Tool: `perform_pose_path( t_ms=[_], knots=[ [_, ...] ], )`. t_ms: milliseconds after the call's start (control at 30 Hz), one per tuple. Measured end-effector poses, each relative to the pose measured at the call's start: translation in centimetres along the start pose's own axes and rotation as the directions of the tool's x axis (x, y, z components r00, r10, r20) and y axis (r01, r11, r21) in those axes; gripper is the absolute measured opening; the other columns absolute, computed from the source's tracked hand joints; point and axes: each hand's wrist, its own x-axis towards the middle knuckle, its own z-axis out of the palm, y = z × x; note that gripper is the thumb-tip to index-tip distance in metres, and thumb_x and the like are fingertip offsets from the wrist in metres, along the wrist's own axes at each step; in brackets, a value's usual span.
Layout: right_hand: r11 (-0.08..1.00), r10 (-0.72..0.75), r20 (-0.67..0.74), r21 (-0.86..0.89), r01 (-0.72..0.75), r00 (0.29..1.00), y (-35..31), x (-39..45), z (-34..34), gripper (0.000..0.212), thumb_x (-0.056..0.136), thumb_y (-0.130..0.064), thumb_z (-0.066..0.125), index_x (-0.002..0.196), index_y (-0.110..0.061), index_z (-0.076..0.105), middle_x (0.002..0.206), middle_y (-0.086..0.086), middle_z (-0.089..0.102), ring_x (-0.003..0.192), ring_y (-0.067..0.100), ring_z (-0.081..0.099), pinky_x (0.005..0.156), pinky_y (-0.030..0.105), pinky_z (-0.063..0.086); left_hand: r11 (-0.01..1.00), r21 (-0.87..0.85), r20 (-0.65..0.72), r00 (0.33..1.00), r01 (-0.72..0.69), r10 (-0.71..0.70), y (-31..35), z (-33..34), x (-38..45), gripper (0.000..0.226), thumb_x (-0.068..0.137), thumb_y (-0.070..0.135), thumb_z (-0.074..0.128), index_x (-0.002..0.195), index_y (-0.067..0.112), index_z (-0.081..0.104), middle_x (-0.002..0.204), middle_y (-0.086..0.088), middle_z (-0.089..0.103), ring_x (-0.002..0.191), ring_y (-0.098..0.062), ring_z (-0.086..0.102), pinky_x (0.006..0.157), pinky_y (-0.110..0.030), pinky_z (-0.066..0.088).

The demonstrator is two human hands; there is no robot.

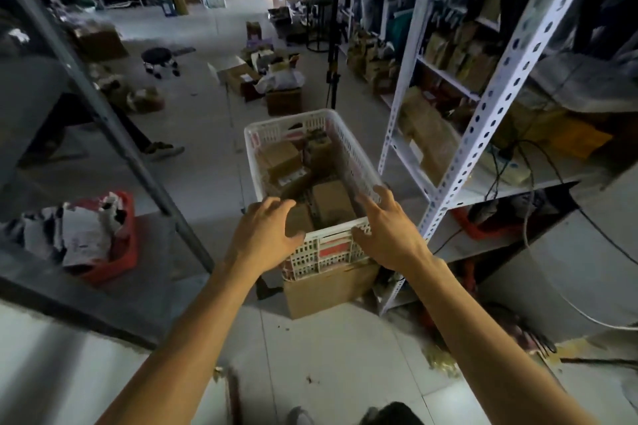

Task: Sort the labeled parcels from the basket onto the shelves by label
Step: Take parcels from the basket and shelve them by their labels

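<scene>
Item: white perforated plastic basket [348,148], rectangular, seated on a plain brown cardboard carton [331,290] on the floor. Its long axis runs straight away from me, the near short end directly ahead between my wrists.

Contents: several brown cardboard parcels [331,202] lying flat or tilted; labels too small for me to read.

My left hand [266,231]: over the near left corner, fingers loosely curled and spread above a parcel, thumb at the rim; gripping nothing that I can make out.

My right hand [388,231]: fingers splayed and straight, resting at the near right corner of the rim; holding nothing.

Destination: white slotted-angle metal shelving [490,107] just to the right of the basket, already crowded.

Judgement: both hands sit about equally close; the left hangs nearer the closest parcel, so I would expect it to lift first.
</scene>
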Motion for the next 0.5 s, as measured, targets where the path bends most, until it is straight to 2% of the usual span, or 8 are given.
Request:
perform_pose_path(
  t_ms=[233, 500],
  knots=[
    [1.000, 0.012, 0.054, 0.017, -0.013, 0.998, 1.2, 4.8, 1.7, 0.067, 0.094, -0.038, 0.063, 0.151, -0.017, 0.034, 0.161, 0.009, 0.018, 0.139, 0.034, 0.036, 0.104, 0.050, 0.048, 0.999, -0.037, 0.030, 1.000, 0.009, -0.008, -1.6, 1.6, 4.1, 0.069, 0.088, 0.049, 0.064, 0.147, 0.021, 0.042, 0.147, -0.005, 0.046, 0.131, -0.029, 0.044, 0.105, -0.041, 0.044],
    [0.996, 0.027, 0.144, 0.084, -0.039, 0.989, 5.5, 13.0, 4.3, 0.052, 0.095, -0.033, 0.061, 0.140, -0.016, 0.044, 0.150, 0.013, 0.032, 0.129, 0.038, 0.046, 0.095, 0.048, 0.052, 0.999, -0.028, 0.120, 0.992, 0.045, -0.041, -2.0, 4.3, 12.3, 0.066, 0.090, 0.048, 0.062, 0.148, 0.023, 0.041, 0.148, -0.002, 0.044, 0.133, -0.026, 0.043, 0.104, -0.038, 0.041]
  ],
)
